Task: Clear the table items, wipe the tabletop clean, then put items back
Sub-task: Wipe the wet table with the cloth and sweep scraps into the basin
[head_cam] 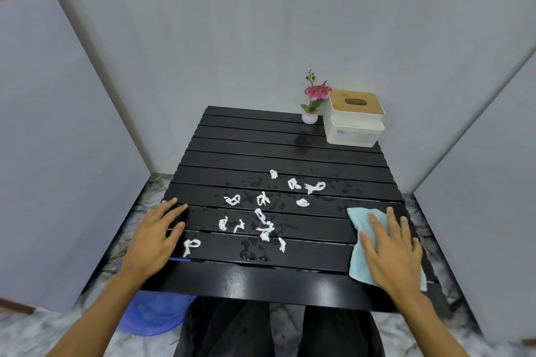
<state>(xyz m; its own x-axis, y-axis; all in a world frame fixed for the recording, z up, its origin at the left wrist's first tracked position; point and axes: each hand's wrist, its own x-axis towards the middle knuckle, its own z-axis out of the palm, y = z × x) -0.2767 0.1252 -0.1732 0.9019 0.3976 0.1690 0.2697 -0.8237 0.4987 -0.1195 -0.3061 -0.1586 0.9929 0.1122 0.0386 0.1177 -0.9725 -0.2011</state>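
The black slatted table (290, 153) is carrying a tissue box (353, 119) and flower pot (309, 116) far beyond both sets of fingers. The blue cloth (358, 240) is lying under the flat, released right hand (391, 252). Paper scraps (262, 220) are sitting leftward of those fingers, between the hands. The left hand (156, 238) is resting open, grasping nothing.

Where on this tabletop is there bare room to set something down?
The far left slats of the table, left of the flower pot and tissue box, are bare. The middle is crowded with paper scraps and water drops, between left hand and right hand on the cloth.
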